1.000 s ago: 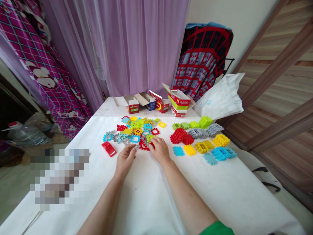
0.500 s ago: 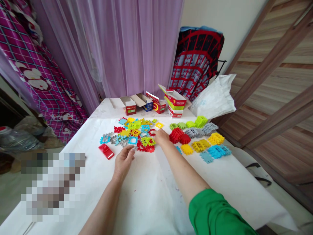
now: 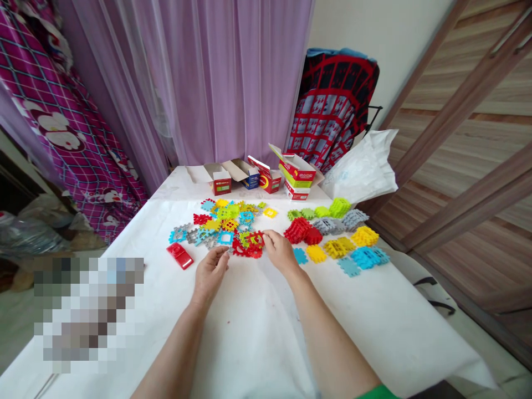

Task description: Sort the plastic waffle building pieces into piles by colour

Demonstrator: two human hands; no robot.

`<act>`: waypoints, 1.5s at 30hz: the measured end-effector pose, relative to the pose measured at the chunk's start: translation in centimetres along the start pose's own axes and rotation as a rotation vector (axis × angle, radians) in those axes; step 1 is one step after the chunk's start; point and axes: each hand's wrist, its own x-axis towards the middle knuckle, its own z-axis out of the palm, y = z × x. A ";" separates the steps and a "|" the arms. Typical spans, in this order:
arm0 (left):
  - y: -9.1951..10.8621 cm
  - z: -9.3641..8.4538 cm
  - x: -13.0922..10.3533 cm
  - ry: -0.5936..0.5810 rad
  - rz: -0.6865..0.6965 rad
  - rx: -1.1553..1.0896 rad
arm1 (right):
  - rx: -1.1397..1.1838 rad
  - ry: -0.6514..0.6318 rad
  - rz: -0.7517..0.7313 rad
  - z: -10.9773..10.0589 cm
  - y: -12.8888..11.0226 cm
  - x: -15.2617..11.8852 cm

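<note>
My right hand (image 3: 279,249) pinches a red plastic piece (image 3: 256,239) at the right edge of a mixed pile of toy tiles (image 3: 228,213). My left hand (image 3: 211,271) is half curled at the near side of the pile, thumb against the fingers; whether anything is between them cannot be made out. Right of my right hand lie tiles grouped by colour: red (image 3: 297,230), green (image 3: 339,207), grey (image 3: 355,219), yellow (image 3: 364,236) and blue (image 3: 366,257).
Open small boxes (image 3: 220,183) stand along the back of the white table (image 3: 257,332). A white bag (image 3: 361,169) leans at the back right. On the left lies a red plastic object (image 3: 180,256), with a blurred-out patch nearer the left edge.
My right hand has drawn back toward me and now holds a red piece over the near right part of the pile. My left hand has hardly moved.
</note>
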 end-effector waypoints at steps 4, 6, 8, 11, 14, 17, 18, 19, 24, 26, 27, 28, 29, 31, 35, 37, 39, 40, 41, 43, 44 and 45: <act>-0.3 0.0 -0.2 -0.022 0.047 0.059 | 0.254 -0.062 -0.004 0.3 -0.2 -2.3; -0.4 -0.1 -0.2 -0.024 0.059 0.096 | 0.291 -0.146 -0.035 0.5 -0.3 -2.7; -0.4 -0.1 -0.2 -0.016 0.060 0.114 | 0.257 -0.214 -0.091 0.7 -0.4 -2.7; -0.1 -0.1 -0.2 -0.011 0.042 0.108 | 0.155 -0.165 -0.136 0.9 -0.3 -2.6; 0.1 -0.1 -0.2 -0.003 0.027 0.095 | 0.082 -0.134 -0.082 0.4 -0.3 -2.9; 0.2 0.0 -0.3 -0.002 0.026 0.090 | -0.019 -0.263 -0.052 -0.7 -0.9 -3.9; 0.2 0.0 -0.3 -0.004 0.026 0.089 | -0.060 -0.301 -0.056 -1.1 -1.2 -4.3; 0.2 0.0 -0.3 -0.006 0.026 0.087 | -0.100 -0.326 -0.064 -1.3 -1.6 -4.7; 0.4 0.0 -0.2 0.010 0.032 0.077 | -0.195 -0.373 -0.072 -1.5 -2.3 -5.4; 0.5 0.0 -0.2 0.023 0.025 0.065 | -0.183 -0.381 -0.068 -1.3 -2.1 -5.3; 0.5 -0.1 -0.2 0.031 0.020 0.058 | -0.168 -0.381 -0.072 -1.2 -2.0 -5.2; 0.5 -0.1 -0.2 0.039 0.015 0.052 | -0.150 -0.380 -0.078 -1.2 -1.9 -5.2; 0.5 -0.1 -0.1 0.045 0.012 0.046 | -0.128 -0.378 -0.082 -1.3 -1.8 -5.2; 0.4 -0.1 -0.1 0.053 0.010 0.036 | -0.084 -0.378 -0.095 -2.0 -1.5 -5.3; 0.2 -0.1 0.0 0.045 -0.002 0.027 | -0.082 -0.319 -0.135 -5.7 -0.2 -4.6; 0.2 -0.1 0.0 0.034 -0.006 0.024 | -0.146 -0.225 -0.158 -8.6 1.1 -3.2; 0.2 -0.1 0.1 0.023 -0.005 0.027 | -0.250 -0.149 -0.157 -11.5 2.5 -1.3; 0.3 -0.1 0.1 0.021 -0.004 0.030 | -0.308 -0.142 -0.139 -12.8 3.3 -0.2; 0.3 -0.1 0.1 0.020 -0.004 0.032 | -0.358 -0.157 -0.130 -13.8 3.9 0.9; 0.4 -0.1 0.1 0.021 -0.006 0.035 | -0.441 -0.223 -0.137 -15.2 5.1 2.9; 0.4 -0.1 0.1 0.022 -0.007 0.034 | -0.475 -0.265 -0.147 -15.5 5.5 3.7; 0.4 -0.1 0.1 0.022 -0.007 0.035 | -0.504 -0.304 -0.162 -15.6 5.8 4.4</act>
